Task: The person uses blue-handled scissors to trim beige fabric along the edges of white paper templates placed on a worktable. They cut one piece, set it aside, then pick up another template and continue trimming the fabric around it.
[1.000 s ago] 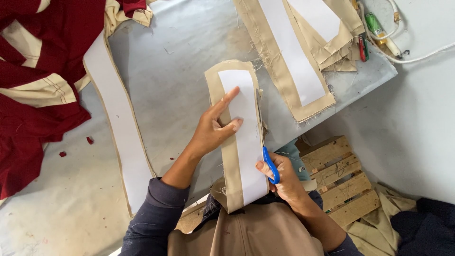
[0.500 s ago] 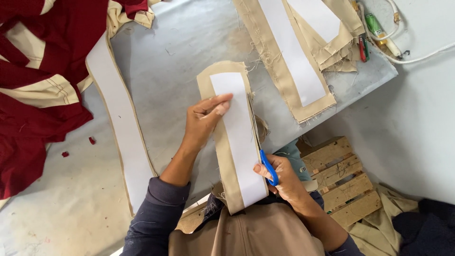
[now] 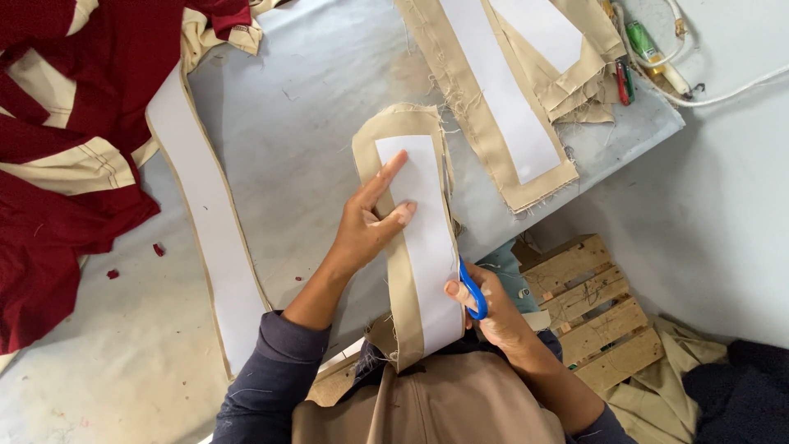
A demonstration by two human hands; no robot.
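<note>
At the far left of our grey worktop [image 3: 329, 90] lies a heap of dark red cloth with cream bands [image 3: 57, 123], and just beside it a long tan fabric strip faced with white interfacing [image 3: 205, 222] runs down toward us. Nearer the middle, our left hand [image 3: 370, 226] lies flat with fingers spread, pressing on the short tan fabric strip with a white backing [image 3: 419, 238], which rests on the worktop with its near end hanging off the front edge over our lap. Our right hand [image 3: 493, 308] is clenched around the blue-handled scissors [image 3: 470, 289], whose blades sit along the strip's right edge. We judge that the loose near end could drag the strip askew, sending the blades into the white backing; our left fingertips also lie close to the cutting line and could be nicked if the blades advance quickly. To the right, another wide tan strip with white interfacing [image 3: 509, 123] lies near the worktop's corner, its frayed end close to the edge. Room is open between the two long strips; on the right the worktop ends quickly, with a wooden pallet [image 3: 592, 304] on the floor below and white cables [image 3: 707, 90] at the corner.
</note>
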